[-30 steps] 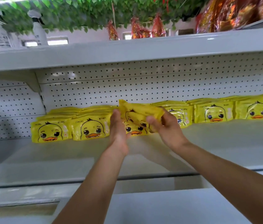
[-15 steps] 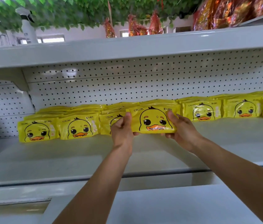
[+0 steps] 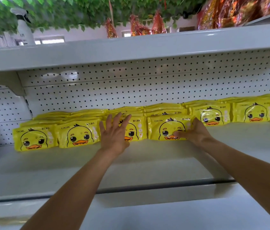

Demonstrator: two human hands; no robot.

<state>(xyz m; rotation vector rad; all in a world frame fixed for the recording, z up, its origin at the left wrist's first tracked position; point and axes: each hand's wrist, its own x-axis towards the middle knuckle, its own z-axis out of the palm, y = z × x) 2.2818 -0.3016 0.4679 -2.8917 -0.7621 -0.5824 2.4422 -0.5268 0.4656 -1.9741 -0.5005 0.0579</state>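
Note:
A row of yellow duck-face wipe packs stands upright along the back of a white shelf (image 3: 147, 160). My right hand (image 3: 195, 133) grips the right edge of one pack (image 3: 165, 128) standing in the row, thumb across its front. My left hand (image 3: 114, 133) is spread with straight fingers in front of the neighbouring pack (image 3: 136, 130), partly hiding it; whether it touches is unclear. Further packs lean stacked behind the front row.
More duck packs stand to the left (image 3: 34, 138) and right (image 3: 255, 112). A perforated back panel (image 3: 147, 87) rises behind them. The upper shelf (image 3: 131, 48) carries spray bottles (image 3: 23, 29) and red-gold packets (image 3: 238, 10). Green leaves hang overhead.
The pack I held in both hands has gone down into the row on the shelf. My left hand has let go and spread its fingers; my right hand still holds the pack's edge.

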